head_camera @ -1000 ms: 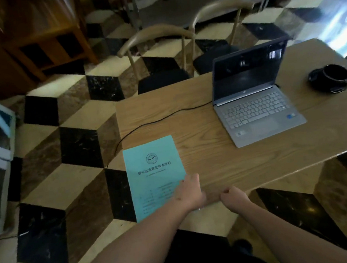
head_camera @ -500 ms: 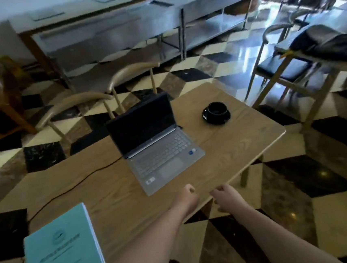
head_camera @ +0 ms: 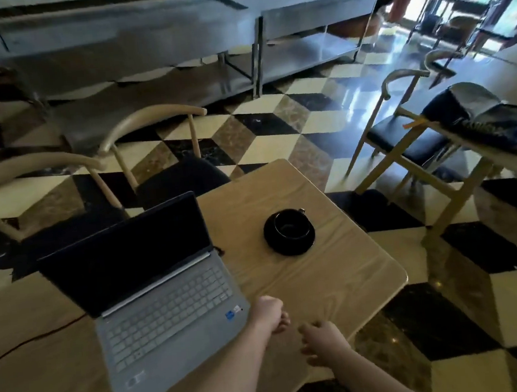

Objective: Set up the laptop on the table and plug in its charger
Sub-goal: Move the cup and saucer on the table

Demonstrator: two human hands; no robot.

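Well, your light wooden table point(head_camera: 337, 276) carried the open silver laptop point(head_camera: 166, 302) by its near edge and a black cup on a saucer point(head_camera: 289, 231) toward the far right corner. Your left hand point(head_camera: 268, 313) was clenched, empty, beside the laptop; your right hand point(head_camera: 323, 341) was loosely curled, empty. A thin black cable point(head_camera: 34, 338) trailed leftward.

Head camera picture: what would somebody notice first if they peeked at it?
The open grey laptop, screen dark, on the left of the wooden table. Right of it stands a black cup on a saucer, and beyond lies a bold black, cream and brown checked floor. Low down, the left hand and right hand hover by the table's near edge.
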